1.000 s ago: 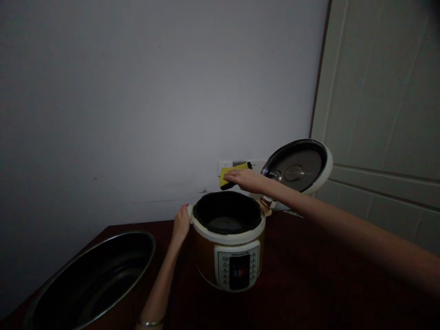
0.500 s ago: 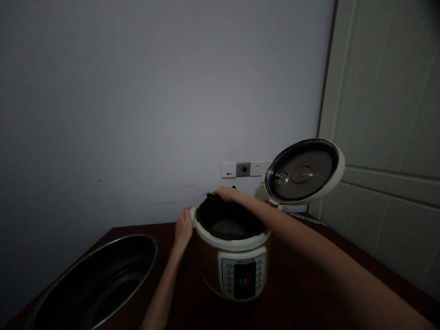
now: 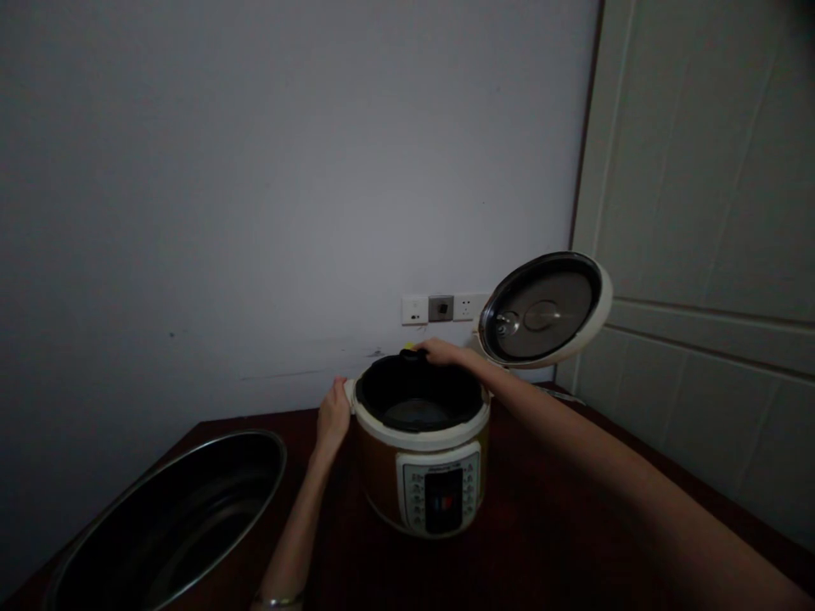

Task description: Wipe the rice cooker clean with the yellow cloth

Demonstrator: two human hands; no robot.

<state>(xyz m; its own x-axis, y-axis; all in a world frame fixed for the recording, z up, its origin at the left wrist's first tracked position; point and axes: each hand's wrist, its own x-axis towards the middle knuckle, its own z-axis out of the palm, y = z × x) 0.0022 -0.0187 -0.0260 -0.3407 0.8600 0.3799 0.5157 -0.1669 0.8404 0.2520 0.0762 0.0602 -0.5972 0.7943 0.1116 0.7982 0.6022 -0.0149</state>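
Note:
An electric pressure cooker [image 3: 380,462] with a white rim and a front button panel stands on the dark red table, its inside dark. Its round lid [image 3: 541,314] is raised and tilted at the right. My left hand [image 3: 334,413] is closed round the white handle on the cooker's left side. Reaching across from the right, my right hand [image 3: 439,350] is at the cooker's back rim. It is closed on a small black-and-yellow pad [image 3: 411,352] pressed against that rim; its exact kind is hard to make out in the dim light.
A large dark basin [image 3: 278,475] with a shiny rim stands at the left. Wall sockets [image 3: 441,308] are set in the pale wall behind the cooker. A pale panelled door [image 3: 694,212] is on the right. Something thin and flat [image 3: 560,394] lies behind the lid.
My right hand has slid the pad rightward along the back rim, and some yellow now shows. My left hand keeps its hold on the handle. The whole view has shifted slightly.

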